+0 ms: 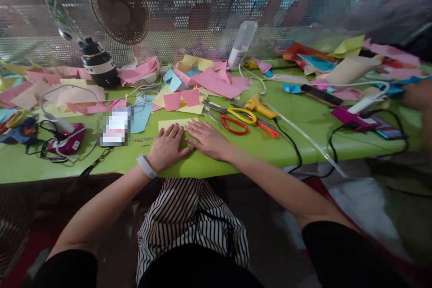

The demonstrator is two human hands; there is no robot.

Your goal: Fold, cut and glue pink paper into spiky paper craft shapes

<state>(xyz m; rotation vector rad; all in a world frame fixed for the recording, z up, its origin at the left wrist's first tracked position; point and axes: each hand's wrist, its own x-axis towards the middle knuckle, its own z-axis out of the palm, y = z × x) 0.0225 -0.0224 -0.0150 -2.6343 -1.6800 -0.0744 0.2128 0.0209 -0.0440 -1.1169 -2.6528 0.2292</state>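
A pale yellow strip of paper (164, 123) lies flat on the green table (209, 168), partly covered by my fingers. My left hand (168, 146) rests palm down on it, fingers stretched out, with a light band around the wrist. Beside it, my right hand (209, 138) also presses down flat, its fingertips over the paper's right part. Just right of my right hand lie scissors (234, 124) with one red and one yellow handle loop. A yellow glue gun (261, 106) and an orange-ended tool (268, 127) are beyond them.
A phone (116, 127) and several tiny pieces (143, 140) lie left of my hands. Pink paper (219, 82) is heaped behind. Purple power strips (72, 139) with cables stand at both sides. A fan (120, 9) and black vase (99, 65) stand back left. Another person's hand (416, 94) shows far right.
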